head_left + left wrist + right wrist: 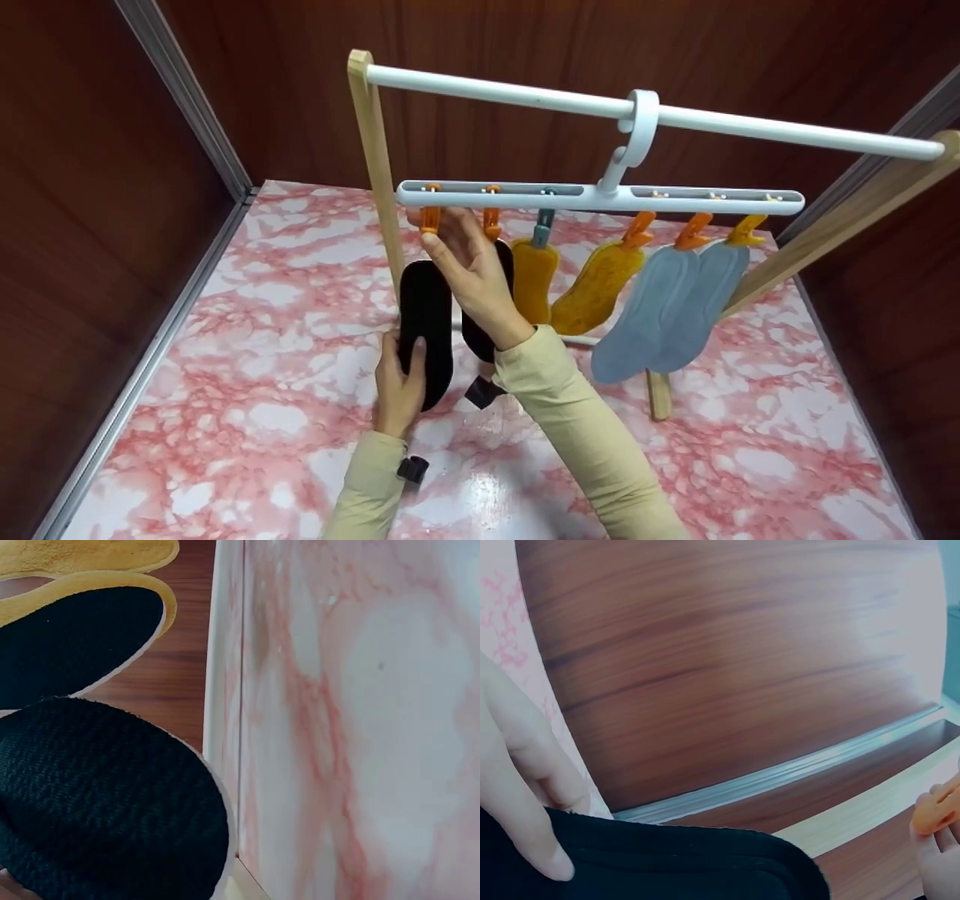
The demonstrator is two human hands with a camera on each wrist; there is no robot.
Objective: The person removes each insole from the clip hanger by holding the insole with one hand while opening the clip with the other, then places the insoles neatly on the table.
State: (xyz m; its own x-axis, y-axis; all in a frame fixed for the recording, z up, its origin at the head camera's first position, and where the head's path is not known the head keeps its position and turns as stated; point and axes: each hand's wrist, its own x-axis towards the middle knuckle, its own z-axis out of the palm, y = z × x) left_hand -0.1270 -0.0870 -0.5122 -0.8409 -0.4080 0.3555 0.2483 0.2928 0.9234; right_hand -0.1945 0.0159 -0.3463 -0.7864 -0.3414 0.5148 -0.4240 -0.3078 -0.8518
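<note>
The left hand (401, 379) grips a black insole (427, 307) near its lower end, thumb across the face, and holds it roughly upright with its top just below and apart from the leftmost orange clip (430, 220). The right hand (480, 281) reaches up and pinches that clip between thumb and fingers; whether the clip's mouth is spread I cannot tell. Both forearms wear pale khaki sleeves (592, 435), with 1 black strap (414, 469) at the left wrist and another black piece beside the right cuff. Just behind the right hand, a 2nd black insole (480, 345) hangs partly hidden beneath the 2nd orange clip (492, 217). Farther right hang 2 yellow insoles, 1 nearly straight (534, 281) under a grey-green clip (541, 231) and 1 tilted (600, 292) under an orange clip, then 2 overlapping blue-grey insoles (637, 319), the nearer on an orange clip (692, 231) and the outer on a yellow clip (746, 231). All 6 clips are fixed along a white hanger (517, 198), whose hook (643, 127) goes around a white rod (495, 91) between 2 wooden posts (379, 161). Below is a pink-and-white marbled surface (255, 360); around it rise brown wood-grain panels (270, 90).
</note>
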